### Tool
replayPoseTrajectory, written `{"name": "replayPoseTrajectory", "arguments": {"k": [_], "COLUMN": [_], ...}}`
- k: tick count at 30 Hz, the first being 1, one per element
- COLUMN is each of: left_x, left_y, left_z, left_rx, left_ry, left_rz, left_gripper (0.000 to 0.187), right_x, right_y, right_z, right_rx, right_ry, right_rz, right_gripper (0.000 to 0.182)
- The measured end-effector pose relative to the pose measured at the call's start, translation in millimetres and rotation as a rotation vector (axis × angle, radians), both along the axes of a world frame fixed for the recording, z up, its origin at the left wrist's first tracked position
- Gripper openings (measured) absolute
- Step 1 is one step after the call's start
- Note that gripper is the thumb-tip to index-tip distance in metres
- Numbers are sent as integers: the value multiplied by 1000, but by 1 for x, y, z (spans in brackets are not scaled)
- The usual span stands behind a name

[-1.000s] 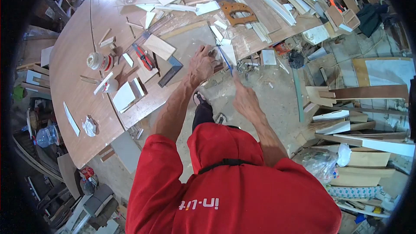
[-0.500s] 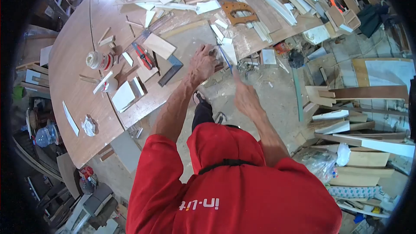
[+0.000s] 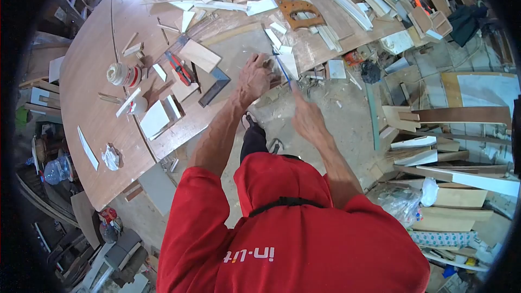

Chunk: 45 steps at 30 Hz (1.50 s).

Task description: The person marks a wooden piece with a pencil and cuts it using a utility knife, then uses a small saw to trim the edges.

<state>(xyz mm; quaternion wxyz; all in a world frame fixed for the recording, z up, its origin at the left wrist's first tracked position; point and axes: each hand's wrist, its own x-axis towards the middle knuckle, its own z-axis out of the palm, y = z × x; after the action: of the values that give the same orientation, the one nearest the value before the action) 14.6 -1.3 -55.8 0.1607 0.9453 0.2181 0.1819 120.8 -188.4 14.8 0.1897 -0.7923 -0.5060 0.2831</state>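
My left hand [image 3: 255,77] rests at the near edge of the workbench, fingers bent down over a small piece that they mostly hide. From the right, my right hand [image 3: 307,116] is closed round the end of a slim, straight blue tool [image 3: 283,69]. Its narrow length slants up and left, close beside my left fingertips. White offcuts [image 3: 287,62] lie just past the tool. Left of my left hand are a try square [image 3: 214,87], a pale wooden block [image 3: 199,56] and red-handled pliers [image 3: 180,69].
A wooden-handled saw [image 3: 299,14] lies farther back on the workbench [image 3: 87,114]. Jars, one a glue jar [image 3: 124,75], stand at the left. Stacked boards [image 3: 450,179] fill the right side, above the littered floor [image 3: 331,125].
My right hand and the blue tool have shifted very slightly at the bench edge. My left hand stays in nearly the same place.
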Motion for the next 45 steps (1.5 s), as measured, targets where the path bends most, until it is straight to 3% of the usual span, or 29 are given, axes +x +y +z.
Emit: {"name": "replayPoseTrajectory", "arguments": {"k": [3, 6, 9, 13, 21, 30, 32, 36, 39, 42, 44, 45], "left_x": [3, 1, 2, 3, 1, -2, 3, 1, 1, 1, 5, 10], "left_y": [6, 6, -3, 4, -2, -4, 0, 0, 0, 0, 12, 12], "left_z": [-19, 3, 0, -6, 5, 6, 0, -7, 3, 8, -4, 4], "left_rx": [33, 11, -35, 54, -30, -42, -39, -21, -57, -87, -111, -102], "left_ry": [-17, 18, -46, -11, -19, 0, -20, -8, 38, 35, 37, 37], "left_rz": [29, 2, 10, -50, -7, 1, 52, 1, 8, 11, -5, -19], "left_gripper": [21, 22, 22, 23, 22, 25, 25, 22, 31, 31, 49, 49], "right_x": [7, 1, 4, 5, 2, 4, 0, 1, 2, -1, -3, 0], "right_y": [20, 4, 13, 14, 4, 15, 1, 10, -9, -49, -61, -63], "right_z": [-8, 7, -1, 16, 13, -4, 19, -1, 11, 41, 43, 38], "right_rx": [30, -124, -10, -74, -126, 28, -146, -29, -26, -131, 77, 86], "right_ry": [-15, -9, -15, -11, -11, -1, 15, 3, 5, 53, 81, 81], "right_rz": [6, 33, 4, 9, 1, 1, -8, -19, -4, -45, -347, -361], "right_gripper": [77, 78, 78, 77, 78, 76, 75, 75, 77, 69, 56, 56]}}
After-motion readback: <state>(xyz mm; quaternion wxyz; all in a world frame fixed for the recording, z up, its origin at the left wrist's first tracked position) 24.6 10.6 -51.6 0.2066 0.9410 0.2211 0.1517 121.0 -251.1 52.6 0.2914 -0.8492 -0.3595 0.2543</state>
